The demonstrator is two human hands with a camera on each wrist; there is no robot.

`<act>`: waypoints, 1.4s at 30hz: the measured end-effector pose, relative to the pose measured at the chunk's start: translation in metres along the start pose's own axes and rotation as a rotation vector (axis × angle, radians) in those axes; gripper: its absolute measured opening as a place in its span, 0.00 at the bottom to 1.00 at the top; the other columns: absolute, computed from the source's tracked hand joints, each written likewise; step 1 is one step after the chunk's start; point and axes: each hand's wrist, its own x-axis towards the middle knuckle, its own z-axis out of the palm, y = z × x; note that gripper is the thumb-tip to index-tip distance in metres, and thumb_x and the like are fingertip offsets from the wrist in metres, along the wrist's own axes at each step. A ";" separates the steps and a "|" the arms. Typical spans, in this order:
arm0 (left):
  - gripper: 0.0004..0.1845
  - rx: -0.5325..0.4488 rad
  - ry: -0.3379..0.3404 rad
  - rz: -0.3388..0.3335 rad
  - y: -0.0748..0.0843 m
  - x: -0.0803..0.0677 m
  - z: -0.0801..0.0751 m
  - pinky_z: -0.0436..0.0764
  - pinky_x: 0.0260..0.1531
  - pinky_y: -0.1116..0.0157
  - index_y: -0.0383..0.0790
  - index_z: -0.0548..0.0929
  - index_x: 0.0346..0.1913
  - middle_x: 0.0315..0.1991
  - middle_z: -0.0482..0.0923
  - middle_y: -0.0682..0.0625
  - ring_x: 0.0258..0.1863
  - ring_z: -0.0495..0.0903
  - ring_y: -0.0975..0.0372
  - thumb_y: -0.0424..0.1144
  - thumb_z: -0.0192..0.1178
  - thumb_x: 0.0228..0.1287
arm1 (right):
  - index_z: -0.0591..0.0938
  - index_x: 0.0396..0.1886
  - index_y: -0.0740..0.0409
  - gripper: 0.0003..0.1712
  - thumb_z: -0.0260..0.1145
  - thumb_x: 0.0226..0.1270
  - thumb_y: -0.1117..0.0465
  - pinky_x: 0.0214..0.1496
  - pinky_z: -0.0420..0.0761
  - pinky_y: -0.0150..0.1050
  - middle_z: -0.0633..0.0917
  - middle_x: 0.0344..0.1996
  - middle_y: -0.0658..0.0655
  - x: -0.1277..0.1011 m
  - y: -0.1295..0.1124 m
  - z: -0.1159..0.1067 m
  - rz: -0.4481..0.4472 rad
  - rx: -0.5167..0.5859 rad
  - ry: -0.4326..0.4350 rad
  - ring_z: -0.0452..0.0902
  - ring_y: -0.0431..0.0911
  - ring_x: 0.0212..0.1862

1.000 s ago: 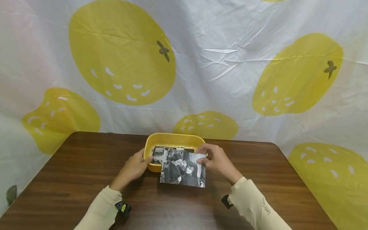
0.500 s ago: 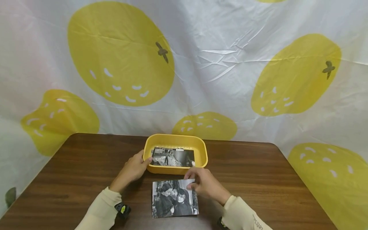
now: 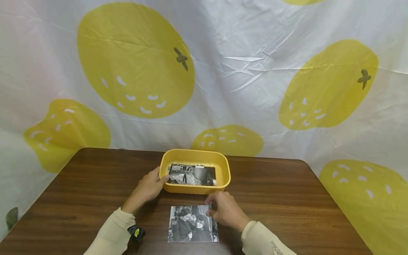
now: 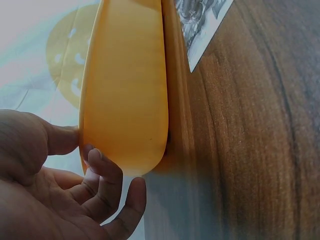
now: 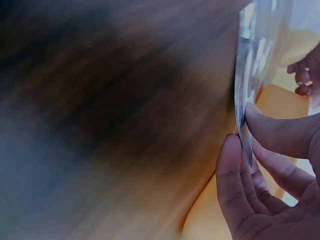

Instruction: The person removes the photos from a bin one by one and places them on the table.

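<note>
The right hand (image 3: 224,209) is pinching the upper right corner of a black-and-white photograph (image 3: 192,226) between thumb and fingertips, leaving no gap beyond the print's own thickness. The photograph is sitting nearest the wearer, low over the wood; whether its whole underside is touching is hard to tell. A strip of wood is showing between its top edge and the yellow tray (image 3: 194,190), and more wood is stretching out to either side. The left hand (image 3: 148,184) is gripping the tray's left end, its thumb hooking over the rim. Inside the tray, another photograph (image 3: 192,174) is lying face up. The brown wood-grain table (image 3: 287,212) is ending in rounded far corners, with the tray standing near that far edge. Behind it, a creased white cloth (image 3: 242,99) is hanging, showing big yellow fruits.
</note>
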 end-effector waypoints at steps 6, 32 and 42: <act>0.22 0.005 0.008 0.002 0.000 0.001 0.000 0.69 0.29 0.61 0.29 0.74 0.64 0.26 0.69 0.49 0.25 0.69 0.58 0.42 0.55 0.78 | 0.88 0.34 0.59 0.13 0.81 0.46 0.68 0.32 0.75 0.39 0.85 0.28 0.50 -0.001 -0.001 0.002 0.011 -0.057 0.029 0.73 0.40 0.28; 0.24 -0.016 -0.002 -0.003 -0.003 0.001 0.000 0.69 0.28 0.61 0.28 0.71 0.67 0.27 0.72 0.49 0.24 0.69 0.59 0.42 0.54 0.78 | 0.86 0.30 0.54 0.09 0.80 0.56 0.59 0.34 0.78 0.37 0.83 0.25 0.44 0.041 -0.029 -0.056 0.026 0.012 0.089 0.77 0.35 0.25; 0.23 -0.015 -0.008 -0.002 0.000 0.000 0.000 0.69 0.27 0.62 0.28 0.72 0.66 0.27 0.72 0.48 0.24 0.69 0.59 0.41 0.55 0.78 | 0.87 0.43 0.64 0.18 0.80 0.58 0.58 0.48 0.80 0.50 0.87 0.40 0.60 0.095 -0.007 -0.048 0.093 -0.016 0.060 0.83 0.54 0.44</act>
